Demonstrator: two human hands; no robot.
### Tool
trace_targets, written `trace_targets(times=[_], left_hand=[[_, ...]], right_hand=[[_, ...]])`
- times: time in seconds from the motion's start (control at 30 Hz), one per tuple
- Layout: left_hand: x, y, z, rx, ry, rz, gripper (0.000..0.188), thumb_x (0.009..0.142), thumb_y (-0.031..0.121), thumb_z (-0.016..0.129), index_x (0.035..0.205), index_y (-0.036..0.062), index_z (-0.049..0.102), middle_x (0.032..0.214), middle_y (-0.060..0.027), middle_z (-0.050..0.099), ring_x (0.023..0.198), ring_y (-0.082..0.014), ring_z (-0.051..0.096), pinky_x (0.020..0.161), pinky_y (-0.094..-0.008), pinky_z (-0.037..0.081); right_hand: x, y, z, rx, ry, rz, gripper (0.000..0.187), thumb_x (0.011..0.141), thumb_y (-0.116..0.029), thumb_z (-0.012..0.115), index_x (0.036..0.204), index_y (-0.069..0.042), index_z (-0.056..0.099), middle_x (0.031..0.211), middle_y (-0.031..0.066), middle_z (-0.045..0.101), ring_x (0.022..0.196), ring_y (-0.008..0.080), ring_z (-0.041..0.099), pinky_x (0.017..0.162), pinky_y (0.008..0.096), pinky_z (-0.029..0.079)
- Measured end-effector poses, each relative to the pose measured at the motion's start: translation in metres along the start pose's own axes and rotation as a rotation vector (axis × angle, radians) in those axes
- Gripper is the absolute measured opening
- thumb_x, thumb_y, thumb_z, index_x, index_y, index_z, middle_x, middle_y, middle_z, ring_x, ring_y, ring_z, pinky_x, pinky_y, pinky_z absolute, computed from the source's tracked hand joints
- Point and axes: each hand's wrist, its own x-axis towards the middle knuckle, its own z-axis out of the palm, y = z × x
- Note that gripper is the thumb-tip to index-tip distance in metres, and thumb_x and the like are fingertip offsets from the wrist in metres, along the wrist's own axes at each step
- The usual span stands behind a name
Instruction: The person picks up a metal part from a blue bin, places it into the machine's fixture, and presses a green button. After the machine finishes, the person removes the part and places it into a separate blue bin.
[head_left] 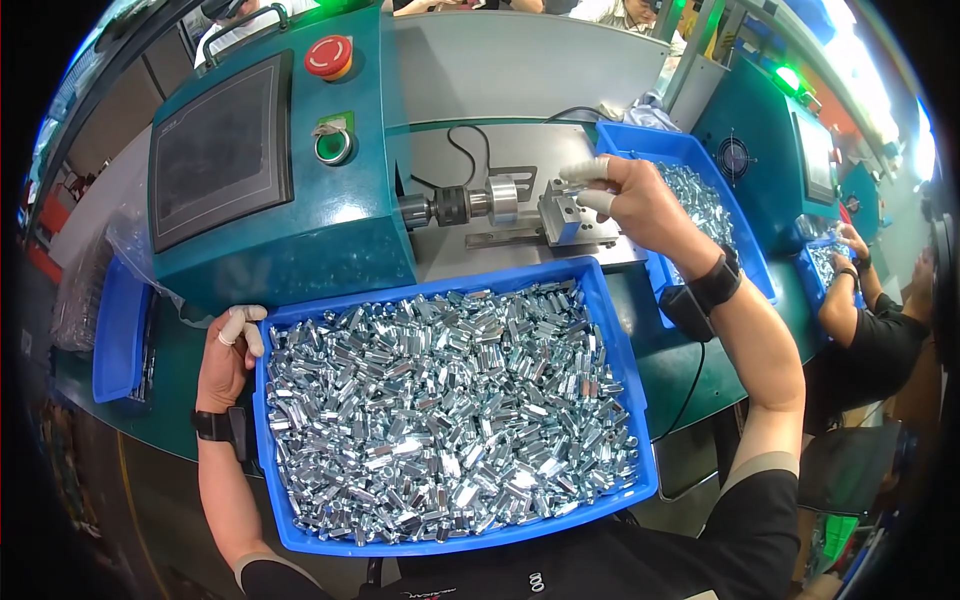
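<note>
In front of me a large blue tray [455,548] is heaped with small shiny hexagonal metal pieces [450,410]. At its far left corner my left hand [230,345] is closed, its white-covered fingertips curled over the rim. My right hand [635,195] hovers above a metal clamping block [568,215] on the machine's bed. Its thumb and forefinger, in white finger covers, point left and are bent toward each other; anything between them is too small to make out. Left of the block, a dark chuck with a silver collar [503,200] sticks out of the teal machine [340,230].
The machine carries a dark screen [225,150], a red stop button [329,58] and a green button [333,146]. A second blue tray [755,262] of metal pieces stands at the right. An empty-looking blue tray [118,330] leans at the left. Farther right a co-worker's hands [852,243] reach over another tray.
</note>
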Motion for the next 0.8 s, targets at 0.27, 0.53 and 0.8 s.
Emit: trace_targets(times=[0.27, 0.53, 0.8], left_hand=[[0.001, -0.003, -0.002, 0.000, 0.011, -0.007, 0.036, 0.104, 0.036, 0.051, 0.107, 0.0033, 0.067, 0.064, 0.0009, 0.055, 0.048, -0.0054, 0.041, 0.046, -0.0196, 0.030], [-0.001, -0.002, -0.003, 0.006, 0.012, -0.007, 0.036, 0.105, 0.035, 0.051, 0.107, 0.0030, 0.067, 0.065, 0.0005, 0.056, 0.049, -0.0058, 0.042, 0.046, -0.0198, 0.030], [0.002, -0.001, -0.002, 0.010, -0.020, 0.014, 0.037, 0.105, 0.036, 0.051, 0.108, 0.0027, 0.067, 0.065, 0.0003, 0.056, 0.050, -0.0060, 0.042, 0.047, -0.0198, 0.031]], right_hand=[[0.006, 0.011, -0.001, -0.073, -0.004, 0.011, 0.021, 0.088, -0.010, 0.073, 0.106, 0.001, 0.073, 0.087, 0.0047, 0.072, 0.077, 0.0073, 0.063, 0.069, 0.0243, 0.051], [0.007, 0.006, 0.004, -0.091, 0.018, 0.074, 0.015, 0.089, -0.012, 0.073, 0.097, 0.001, 0.073, 0.084, 0.0057, 0.072, 0.074, 0.0088, 0.063, 0.065, 0.0263, 0.051], [-0.026, 0.003, 0.013, -0.600, 0.110, -0.339, 0.026, 0.090, -0.019, 0.074, 0.104, 0.003, 0.070, 0.093, 0.0093, 0.073, 0.074, 0.0107, 0.065, 0.065, 0.0285, 0.052]])
